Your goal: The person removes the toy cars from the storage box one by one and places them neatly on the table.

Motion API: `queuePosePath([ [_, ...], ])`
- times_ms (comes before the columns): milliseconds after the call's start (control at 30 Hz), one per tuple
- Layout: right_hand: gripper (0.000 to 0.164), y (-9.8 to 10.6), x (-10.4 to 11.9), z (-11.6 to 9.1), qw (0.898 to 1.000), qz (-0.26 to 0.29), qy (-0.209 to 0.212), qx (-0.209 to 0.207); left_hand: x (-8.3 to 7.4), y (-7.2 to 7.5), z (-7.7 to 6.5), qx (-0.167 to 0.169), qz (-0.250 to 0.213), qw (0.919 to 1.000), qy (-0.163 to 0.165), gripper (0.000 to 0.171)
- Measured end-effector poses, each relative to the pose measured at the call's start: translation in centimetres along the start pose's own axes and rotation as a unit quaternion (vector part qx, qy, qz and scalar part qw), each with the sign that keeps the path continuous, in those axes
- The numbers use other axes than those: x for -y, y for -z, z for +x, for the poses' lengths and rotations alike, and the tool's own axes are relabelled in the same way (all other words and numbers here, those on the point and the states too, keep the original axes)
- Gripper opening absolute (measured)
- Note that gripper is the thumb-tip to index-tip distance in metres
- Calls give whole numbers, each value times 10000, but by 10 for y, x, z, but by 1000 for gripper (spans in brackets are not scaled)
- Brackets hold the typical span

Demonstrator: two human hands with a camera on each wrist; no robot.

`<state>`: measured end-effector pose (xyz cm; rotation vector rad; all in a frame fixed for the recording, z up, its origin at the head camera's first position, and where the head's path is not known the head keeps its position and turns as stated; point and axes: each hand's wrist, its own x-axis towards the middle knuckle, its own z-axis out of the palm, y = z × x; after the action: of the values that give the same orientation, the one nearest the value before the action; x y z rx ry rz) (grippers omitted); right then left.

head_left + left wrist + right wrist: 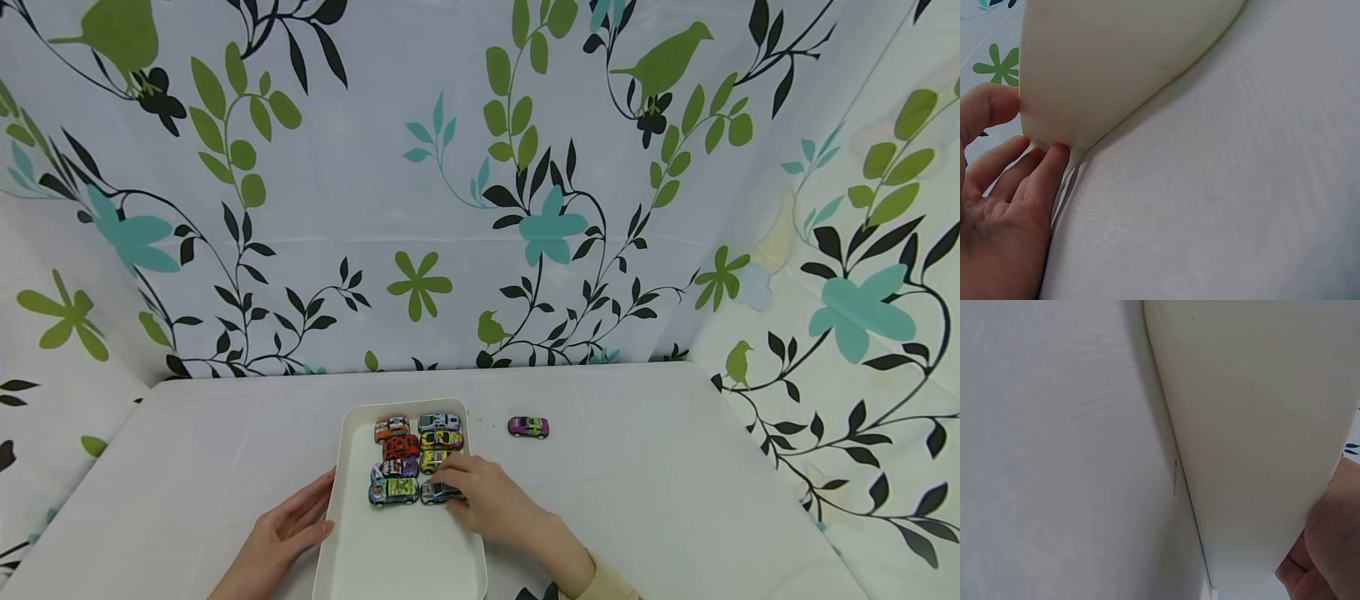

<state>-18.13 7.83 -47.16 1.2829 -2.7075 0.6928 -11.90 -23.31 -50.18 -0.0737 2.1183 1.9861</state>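
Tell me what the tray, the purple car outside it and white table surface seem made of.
Tray: likely satin plastic, from its smooth, rounded wall.
Purple car: plastic or metal, too small to tell; vivid colours suggest a painted finish.
Table surface: perhaps matt cloth; faint fine lines, no reflections.

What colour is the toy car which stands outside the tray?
The toy car is mostly purple-magenta, with some yellow-green parts; it shows best in the head view.
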Motion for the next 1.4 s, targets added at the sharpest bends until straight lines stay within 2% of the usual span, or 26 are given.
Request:
queuePosePath([
  [333,30,-1,0,-1,9998,60,113,-124,-1,-1,1,-51,-66,9998,155,73],
  [533,31,-1,2,-1,9999,-87,92,-114,-1,0,2,-73,-82,9996,263,73],
  [867,31,-1,0,-2,9996,245,-14,-114,-1,0,1,-34,-105,9998,162,72],
  [1167,29,6,-1,-3,9972,430,291,-540,-2,0,1,-35,-110,9997,199,74],
  [1400,30,17,-5,-4,9938,752,205,-799,-1,0,1,3,-115,9999,129,72],
])
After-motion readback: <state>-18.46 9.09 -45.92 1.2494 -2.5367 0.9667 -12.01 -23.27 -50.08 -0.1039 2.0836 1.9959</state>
